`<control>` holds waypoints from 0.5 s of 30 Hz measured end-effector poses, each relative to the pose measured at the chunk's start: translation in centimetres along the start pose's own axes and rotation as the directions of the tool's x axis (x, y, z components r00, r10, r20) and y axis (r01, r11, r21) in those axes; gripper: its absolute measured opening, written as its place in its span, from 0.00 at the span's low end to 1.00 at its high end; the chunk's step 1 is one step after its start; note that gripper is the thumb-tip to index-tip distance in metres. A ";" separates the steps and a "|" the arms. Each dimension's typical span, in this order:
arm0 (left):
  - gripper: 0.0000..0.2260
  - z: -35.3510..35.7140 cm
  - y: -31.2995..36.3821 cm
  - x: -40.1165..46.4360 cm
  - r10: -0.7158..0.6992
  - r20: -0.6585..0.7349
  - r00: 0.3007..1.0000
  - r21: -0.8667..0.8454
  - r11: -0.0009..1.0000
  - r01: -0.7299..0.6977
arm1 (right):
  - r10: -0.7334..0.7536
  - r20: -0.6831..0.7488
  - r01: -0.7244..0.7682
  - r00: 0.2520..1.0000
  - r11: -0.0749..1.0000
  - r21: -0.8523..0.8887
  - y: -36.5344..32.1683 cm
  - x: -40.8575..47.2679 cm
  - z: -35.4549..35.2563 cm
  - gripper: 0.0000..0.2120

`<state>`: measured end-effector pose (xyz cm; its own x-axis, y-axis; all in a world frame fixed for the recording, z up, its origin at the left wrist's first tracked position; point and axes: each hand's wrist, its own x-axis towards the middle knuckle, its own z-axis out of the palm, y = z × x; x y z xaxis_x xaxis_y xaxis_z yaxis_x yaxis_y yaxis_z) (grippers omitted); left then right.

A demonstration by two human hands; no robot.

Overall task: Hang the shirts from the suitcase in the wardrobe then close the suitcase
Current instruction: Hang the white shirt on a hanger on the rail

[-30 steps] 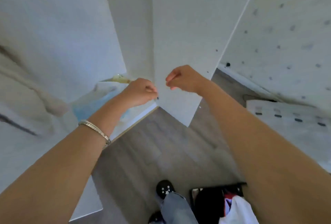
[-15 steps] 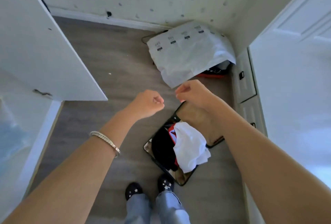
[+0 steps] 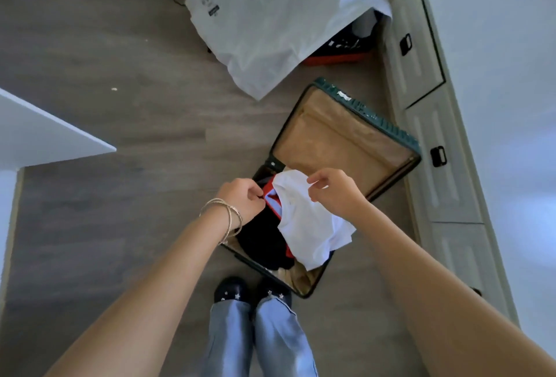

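An open green suitcase (image 3: pixel 391 131) lies on the floor in front of my feet, its tan-lined lid flat. The near half holds a crumpled white shirt (image 3: pixel 313 226), a black garment (image 3: pixel 261 241) and a bit of red cloth (image 3: pixel 268 188). My left hand (image 3: pixel 242 200), with bracelets on the wrist, is curled into a fist over the suitcase's left edge and holds nothing I can see. Over the top of the white shirt is my right hand (image 3: pixel 334 193), thumb and forefinger apart; whether it touches the shirt I cannot tell.
A large white plastic bag (image 3: pixel 279 15) lies on the wood floor beyond the suitcase, covering something red and black. A white wardrobe door (image 3: pixel 45 135) juts in from the left. White drawers with dark handles (image 3: pixel 437 156) run along the right.
My view swung from the wardrobe interior down to the floor. Both hands dropped from in front of the wardrobe panel to above the suitcase, and my right hand loosened from a fist.
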<state>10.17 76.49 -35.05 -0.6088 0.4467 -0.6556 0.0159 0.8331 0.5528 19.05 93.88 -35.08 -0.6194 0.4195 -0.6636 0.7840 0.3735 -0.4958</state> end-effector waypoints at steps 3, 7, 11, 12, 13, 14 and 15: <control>0.09 6.2 -4.1 4.9 -0.036 0.095 0.995 0.035 0.999 0.033 | 0.034 -0.040 -0.035 0.999 0.999 -0.033 4.7 4.9 4.6 0.11; 0.10 14.1 -9.1 10.8 -0.015 0.200 0.980 0.070 0.998 0.001 | 0.028 -0.027 -0.030 0.999 0.998 -0.056 9.3 11.6 9.2 0.17; 0.13 20.4 -13.3 18.0 0.003 0.305 0.952 0.132 0.990 -0.045 | -0.019 -0.058 0.013 0.998 0.995 -0.096 13.0 19.3 13.2 0.20; 0.13 21.6 -14.1 19.8 0.014 0.334 0.943 0.160 0.985 -0.071 | -0.049 -0.075 0.040 0.996 0.993 -0.113 13.8 21.1 14.2 0.20; 0.12 22.6 -14.9 21.5 0.037 0.366 0.930 0.199 0.973 -0.117 | -0.085 -0.087 0.073 0.993 0.988 -0.136 14.4 22.9 15.0 0.21; 0.12 23.7 -15.7 23.2 0.071 0.400 0.914 0.237 0.955 -0.178 | -0.119 -0.090 0.102 0.989 0.981 -0.166 15.1 24.6 15.9 0.21; 0.12 24.9 -16.6 24.7 0.102 0.437 0.894 0.275 0.931 -0.241 | -0.146 -0.091 0.126 0.985 0.973 -0.195 15.8 26.2 16.8 0.22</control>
<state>14.61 81.81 -73.25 -0.1962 0.6269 -0.7540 0.3795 0.7576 0.5311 15.88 96.90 -69.76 -0.7285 0.4341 -0.5299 0.6765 0.5776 -0.4569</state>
